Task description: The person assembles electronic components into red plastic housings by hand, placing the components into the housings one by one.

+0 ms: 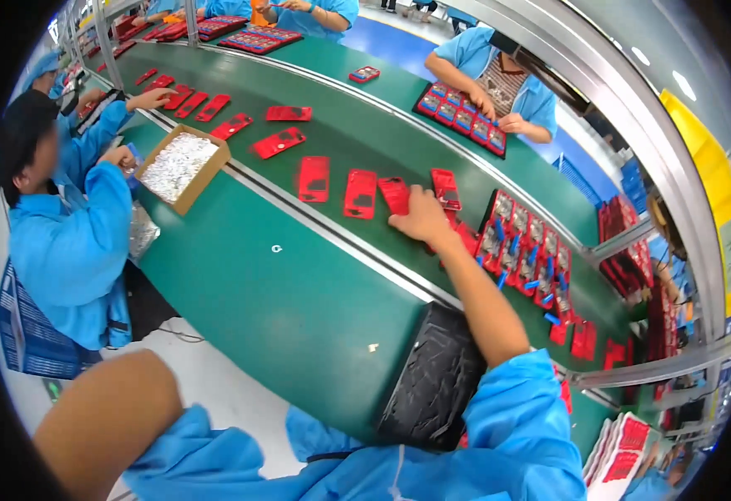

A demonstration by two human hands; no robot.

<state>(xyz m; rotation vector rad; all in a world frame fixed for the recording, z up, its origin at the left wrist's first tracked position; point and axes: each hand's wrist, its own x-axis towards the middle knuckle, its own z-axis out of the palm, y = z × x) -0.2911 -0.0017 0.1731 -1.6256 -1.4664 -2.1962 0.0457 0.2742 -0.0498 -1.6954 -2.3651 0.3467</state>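
Note:
My right hand (424, 217) reaches over the green conveyor belt. Its thumb and fingers close on the edge of a red phone back cover (393, 194), which lies slightly askew. Left of that cover, two similar ones (360, 194) (314, 179) lie flat, with dark patches on them. Just beyond my hand is a red phone housing (446, 188) with a metallic part. More red pieces (466, 237) show partly under my wrist. My left arm (111, 422) bends out at the lower left; its hand is outside the picture.
Right of my hand stands a tray (522, 246) of red housings with blue clips. A black padded tray (434, 376) rests on my green worktop (290, 326). At left, a person (73, 234) works beside a carton of small white pieces (219, 163). Another person (503, 83) works across the belt.

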